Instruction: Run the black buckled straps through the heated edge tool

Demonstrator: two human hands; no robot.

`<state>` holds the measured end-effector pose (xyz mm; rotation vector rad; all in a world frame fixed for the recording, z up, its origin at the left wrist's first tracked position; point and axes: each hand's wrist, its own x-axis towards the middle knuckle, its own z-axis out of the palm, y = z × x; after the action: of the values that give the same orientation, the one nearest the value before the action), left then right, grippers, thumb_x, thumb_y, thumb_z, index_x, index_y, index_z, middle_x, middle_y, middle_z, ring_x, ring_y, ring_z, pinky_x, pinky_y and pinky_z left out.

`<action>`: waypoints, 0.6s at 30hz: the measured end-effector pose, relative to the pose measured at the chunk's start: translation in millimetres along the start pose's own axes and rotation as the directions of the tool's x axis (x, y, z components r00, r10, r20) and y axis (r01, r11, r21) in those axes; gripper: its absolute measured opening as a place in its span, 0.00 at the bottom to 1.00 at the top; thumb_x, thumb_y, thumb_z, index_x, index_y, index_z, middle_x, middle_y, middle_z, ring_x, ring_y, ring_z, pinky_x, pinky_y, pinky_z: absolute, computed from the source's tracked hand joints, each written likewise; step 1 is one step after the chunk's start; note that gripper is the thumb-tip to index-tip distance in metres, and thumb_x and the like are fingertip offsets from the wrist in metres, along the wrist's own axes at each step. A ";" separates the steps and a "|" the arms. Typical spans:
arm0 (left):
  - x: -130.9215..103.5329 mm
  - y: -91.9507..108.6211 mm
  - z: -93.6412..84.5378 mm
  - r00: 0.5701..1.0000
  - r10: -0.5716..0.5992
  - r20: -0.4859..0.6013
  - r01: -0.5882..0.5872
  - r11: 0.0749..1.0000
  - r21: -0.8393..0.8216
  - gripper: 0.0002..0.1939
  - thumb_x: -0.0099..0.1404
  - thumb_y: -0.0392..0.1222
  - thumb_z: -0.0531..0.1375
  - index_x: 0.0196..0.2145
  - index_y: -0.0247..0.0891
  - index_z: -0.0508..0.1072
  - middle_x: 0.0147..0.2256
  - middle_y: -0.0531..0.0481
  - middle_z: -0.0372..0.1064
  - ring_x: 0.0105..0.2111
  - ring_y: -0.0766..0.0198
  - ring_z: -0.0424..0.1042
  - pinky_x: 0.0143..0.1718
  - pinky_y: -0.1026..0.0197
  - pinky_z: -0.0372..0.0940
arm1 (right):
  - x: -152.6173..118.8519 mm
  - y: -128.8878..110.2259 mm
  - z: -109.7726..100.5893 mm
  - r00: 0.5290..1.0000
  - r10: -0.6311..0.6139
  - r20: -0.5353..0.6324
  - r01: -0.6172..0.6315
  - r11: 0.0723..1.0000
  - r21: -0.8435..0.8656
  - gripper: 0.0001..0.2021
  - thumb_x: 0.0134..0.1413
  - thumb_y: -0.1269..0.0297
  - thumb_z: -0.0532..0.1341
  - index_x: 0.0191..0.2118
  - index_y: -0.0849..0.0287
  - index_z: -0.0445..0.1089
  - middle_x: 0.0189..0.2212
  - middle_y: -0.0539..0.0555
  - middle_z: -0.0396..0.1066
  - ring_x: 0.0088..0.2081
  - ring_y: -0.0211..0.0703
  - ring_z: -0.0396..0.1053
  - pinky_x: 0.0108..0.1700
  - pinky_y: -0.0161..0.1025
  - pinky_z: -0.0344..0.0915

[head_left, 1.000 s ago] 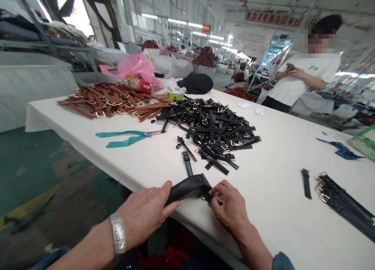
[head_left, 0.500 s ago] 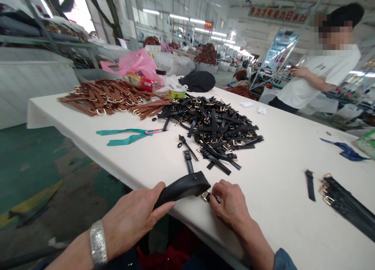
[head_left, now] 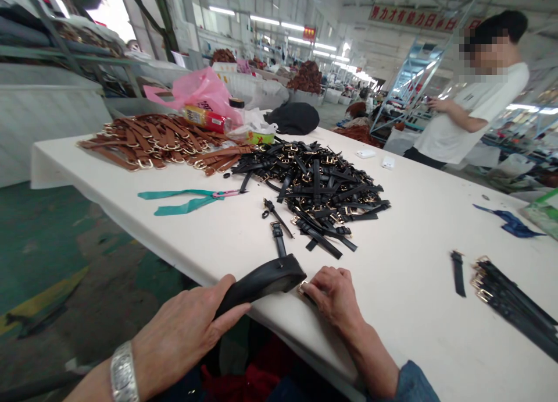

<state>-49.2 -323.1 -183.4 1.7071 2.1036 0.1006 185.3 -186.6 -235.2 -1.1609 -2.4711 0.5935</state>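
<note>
My left hand [head_left: 185, 329], wearing a silver bracelet, is closed around a wide black leather strap [head_left: 259, 283]. The strap sticks out over the table's near edge and curves toward my other hand. My right hand [head_left: 337, 297] rests low on the table with its fingers pinched at a gold buckle [head_left: 302, 287], just beside the strap's end; the part inside the fingers is hidden. A short black buckle strap [head_left: 278, 239] lies right behind the wide strap. Farther back is a large heap of black buckle straps [head_left: 316, 181].
Brown buckle straps [head_left: 152, 137] are piled at the far left by a pink plastic bag [head_left: 200, 88]. Pink-handled snips [head_left: 222, 194] with teal ribbon lie in front. A bundle of black straps [head_left: 518, 303] is at right. A person in a white shirt [head_left: 471, 123] stands beyond the table.
The strap and my left hand have shifted slightly left and down in view. My right fingers have turned a little over the buckle. The person across the table has moved their head and arms.
</note>
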 end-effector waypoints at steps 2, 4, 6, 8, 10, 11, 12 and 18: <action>-1.0 -3.3 2.2 1.000 0.001 -0.004 -0.001 1.000 0.004 0.24 0.69 0.57 0.45 0.50 0.37 0.64 0.35 0.42 0.74 0.38 0.47 0.74 0.39 0.50 0.65 | -1.9 0.9 -1.3 0.999 -0.011 0.030 0.010 0.999 0.040 0.12 0.61 0.59 0.58 0.29 0.51 0.76 0.29 0.46 0.72 0.36 0.35 0.67 0.47 0.41 0.48; -2.7 -5.1 3.9 1.000 -0.007 -0.004 0.007 1.000 0.007 0.25 0.69 0.57 0.45 0.52 0.36 0.62 0.36 0.42 0.74 0.38 0.47 0.74 0.39 0.51 0.65 | -3.1 2.0 -1.8 0.998 -0.024 0.051 0.021 0.998 0.059 0.13 0.62 0.60 0.56 0.31 0.49 0.77 0.30 0.47 0.72 0.37 0.36 0.67 0.48 0.42 0.49; -4.7 -4.8 4.9 1.000 -0.012 0.004 0.012 1.000 0.003 0.24 0.69 0.56 0.46 0.53 0.36 0.62 0.36 0.42 0.74 0.39 0.48 0.74 0.40 0.51 0.65 | -3.2 3.1 -0.9 0.999 -0.032 0.038 0.028 0.996 0.086 0.11 0.60 0.61 0.58 0.32 0.50 0.78 0.32 0.49 0.73 0.38 0.38 0.67 0.48 0.42 0.52; -6.3 -2.8 4.7 1.000 -0.014 0.015 0.014 1.000 -0.010 0.23 0.70 0.55 0.46 0.53 0.36 0.62 0.36 0.43 0.74 0.38 0.49 0.74 0.40 0.51 0.65 | -2.1 4.1 0.2 0.999 -0.042 0.021 0.038 0.988 0.148 0.08 0.57 0.63 0.60 0.33 0.51 0.77 0.31 0.49 0.74 0.37 0.39 0.69 0.46 0.40 0.56; -7.1 0.3 3.4 1.000 -0.017 0.020 0.017 1.000 -0.020 0.22 0.69 0.56 0.47 0.51 0.38 0.63 0.35 0.44 0.74 0.37 0.49 0.75 0.39 0.51 0.65 | -1.5 5.0 -0.5 0.999 -0.042 -0.005 0.042 0.973 0.225 0.08 0.56 0.64 0.60 0.35 0.53 0.77 0.30 0.50 0.75 0.35 0.40 0.70 0.43 0.39 0.60; -7.3 2.0 2.5 1.000 -0.017 0.013 0.017 1.000 -0.019 0.22 0.69 0.56 0.46 0.50 0.38 0.63 0.34 0.45 0.74 0.37 0.49 0.75 0.39 0.51 0.65 | -2.0 5.4 -2.0 0.999 -0.031 -0.026 0.037 0.964 0.265 0.09 0.57 0.64 0.58 0.36 0.55 0.77 0.30 0.51 0.75 0.35 0.40 0.71 0.42 0.38 0.62; -7.4 3.6 1.4 1.000 -0.015 0.008 0.016 1.000 -0.016 0.22 0.69 0.57 0.46 0.50 0.39 0.63 0.34 0.45 0.74 0.37 0.49 0.75 0.39 0.51 0.65 | -3.3 5.6 -4.2 0.998 -0.014 -0.054 0.030 0.954 0.297 0.11 0.58 0.65 0.55 0.37 0.56 0.76 0.32 0.52 0.76 0.36 0.41 0.71 0.42 0.38 0.63; -7.9 10.0 -2.7 1.000 -0.002 0.004 0.002 1.000 -0.010 0.20 0.69 0.57 0.47 0.47 0.41 0.65 0.36 0.44 0.75 0.38 0.46 0.75 0.39 0.47 0.66 | -25.4 0.7 -19.3 0.989 0.111 -0.102 -0.105 0.993 0.060 0.05 0.48 0.67 0.59 0.31 0.56 0.72 0.32 0.52 0.73 0.34 0.42 0.69 0.42 0.41 0.61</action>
<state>-39.8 -327.6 -175.5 1.6982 2.0988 0.1072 210.3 -201.8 -222.5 -1.2771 -2.3019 0.6100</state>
